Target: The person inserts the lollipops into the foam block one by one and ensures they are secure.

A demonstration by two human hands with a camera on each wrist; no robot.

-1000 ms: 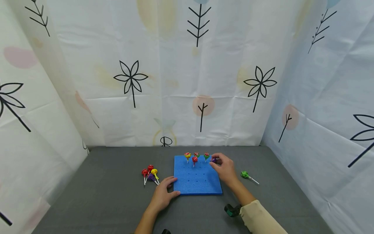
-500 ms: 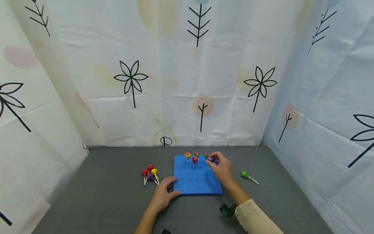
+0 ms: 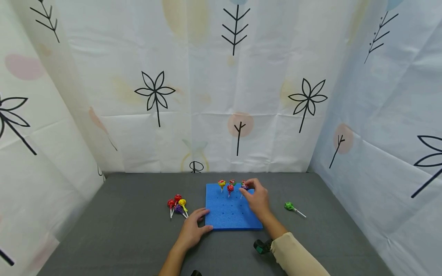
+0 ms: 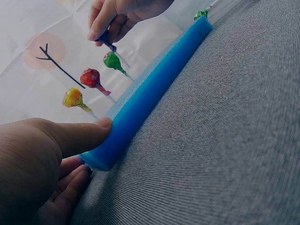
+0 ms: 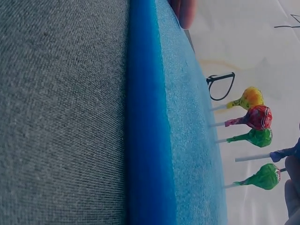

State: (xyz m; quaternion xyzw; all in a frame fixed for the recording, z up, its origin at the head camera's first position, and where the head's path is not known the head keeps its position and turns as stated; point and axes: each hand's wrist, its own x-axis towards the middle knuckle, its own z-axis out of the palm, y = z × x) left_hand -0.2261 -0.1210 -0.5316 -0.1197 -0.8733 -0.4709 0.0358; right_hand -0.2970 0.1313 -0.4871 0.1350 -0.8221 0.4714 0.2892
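Note:
My right hand [image 3: 257, 197] pinches a purple-wrapped lollipop [image 3: 244, 187] by its head over the back right of a blue foam board [image 3: 235, 220]. In the right wrist view, the white stick of this purple lollipop [image 5: 253, 158] hangs with its end clear of the board's surface. Several lollipops stand in the board: a yellow one [image 3: 221, 184], a red one [image 3: 230, 188], and green-wrapped ones, such as the green lollipop [image 5: 265, 176] beside the held one. My left hand [image 3: 193, 228] rests against the board's front left corner, thumb [image 4: 96, 135] along its front side, fingers at its left side.
Left of the board lies a loose bunch of lollipops, including a red one [image 3: 170, 203], a yellow one [image 3: 182, 203] and a purple one [image 3: 178, 209]. A green lollipop [image 3: 289, 206] lies on the grey tabletop [image 3: 138, 234] to the right. Rows of small holes mark the board. Patterned cloth [image 3: 207, 76] surrounds the table.
My right hand has moved left over the board with the purple lollipop, in front of the back-right green one, and the stick now shows below it. The left hand and board have stayed put.

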